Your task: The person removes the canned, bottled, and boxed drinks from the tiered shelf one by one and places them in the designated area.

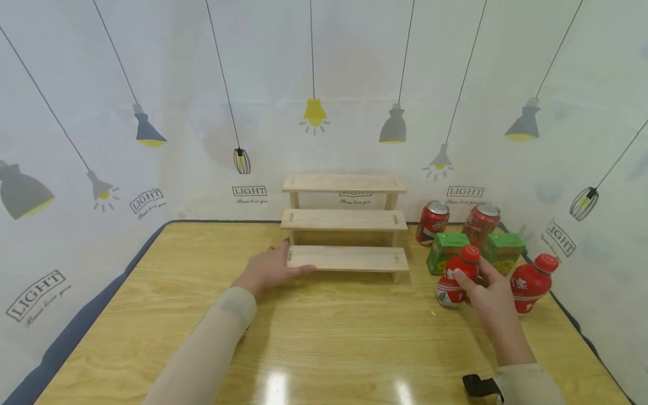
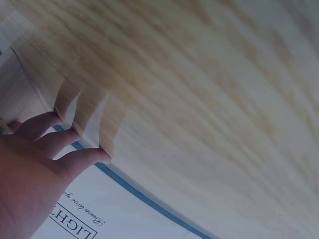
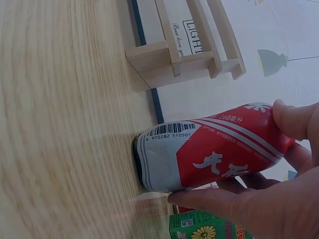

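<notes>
At the right of the head view, my right hand [image 1: 493, 298] grips a red plastic drink bottle [image 1: 458, 277] between thumb and fingers. The right wrist view shows this bottle's barcode and white lower label; its base is close to the tabletop, and I cannot tell whether it touches. My left hand [image 1: 270, 269] is at the left end of the lowest step of a three-step wooden display rack [image 1: 349, 259]. Its thumb lies along the step's front edge. In the left wrist view, the spread fingers [image 2: 82, 158] touch the tabletop.
Behind the bottle stand two green boxes [image 1: 448, 250] and two red cans [image 1: 432, 222]. A second red bottle [image 1: 531, 284] is right of my right hand. The wooden tabletop [image 1: 354, 337] meets printed wall sheeting [image 1: 349, 67] at the back and sides.
</notes>
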The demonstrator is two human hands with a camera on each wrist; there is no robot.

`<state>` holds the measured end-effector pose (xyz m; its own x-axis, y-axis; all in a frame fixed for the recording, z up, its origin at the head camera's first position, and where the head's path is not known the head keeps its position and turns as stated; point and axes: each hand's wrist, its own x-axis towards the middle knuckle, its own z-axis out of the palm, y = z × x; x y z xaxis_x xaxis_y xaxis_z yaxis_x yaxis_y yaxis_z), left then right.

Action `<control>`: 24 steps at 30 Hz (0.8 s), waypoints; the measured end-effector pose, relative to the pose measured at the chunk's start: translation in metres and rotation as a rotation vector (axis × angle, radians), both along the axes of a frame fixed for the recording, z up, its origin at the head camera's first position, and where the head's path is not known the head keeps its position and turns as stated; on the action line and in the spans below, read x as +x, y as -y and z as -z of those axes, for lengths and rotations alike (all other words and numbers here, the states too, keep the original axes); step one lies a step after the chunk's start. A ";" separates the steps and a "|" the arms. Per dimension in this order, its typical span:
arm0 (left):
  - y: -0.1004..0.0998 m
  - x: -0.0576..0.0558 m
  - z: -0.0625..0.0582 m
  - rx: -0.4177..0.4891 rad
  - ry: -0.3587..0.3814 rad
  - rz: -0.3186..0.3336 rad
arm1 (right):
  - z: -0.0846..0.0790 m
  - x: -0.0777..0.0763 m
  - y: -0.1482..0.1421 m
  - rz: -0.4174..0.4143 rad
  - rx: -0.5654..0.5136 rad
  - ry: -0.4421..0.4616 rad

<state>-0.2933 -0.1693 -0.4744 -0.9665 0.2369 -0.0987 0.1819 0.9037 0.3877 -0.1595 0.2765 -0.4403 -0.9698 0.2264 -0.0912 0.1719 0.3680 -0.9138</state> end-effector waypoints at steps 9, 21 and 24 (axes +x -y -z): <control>0.003 -0.003 -0.011 0.000 -0.006 0.000 | -0.008 -0.006 -0.001 -0.035 -0.063 -0.012; 0.003 -0.009 -0.007 -0.003 -0.013 0.011 | -0.011 -0.002 -0.008 -0.086 -0.020 -0.002; 0.004 -0.010 -0.002 -0.020 -0.006 0.009 | -0.011 -0.002 -0.010 -0.095 0.004 0.022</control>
<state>-0.3029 -0.1734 -0.4724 -0.9649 0.2436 -0.0978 0.1922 0.9094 0.3688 -0.1619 0.2868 -0.4296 -0.9846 0.1338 -0.1122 0.1562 0.3876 -0.9085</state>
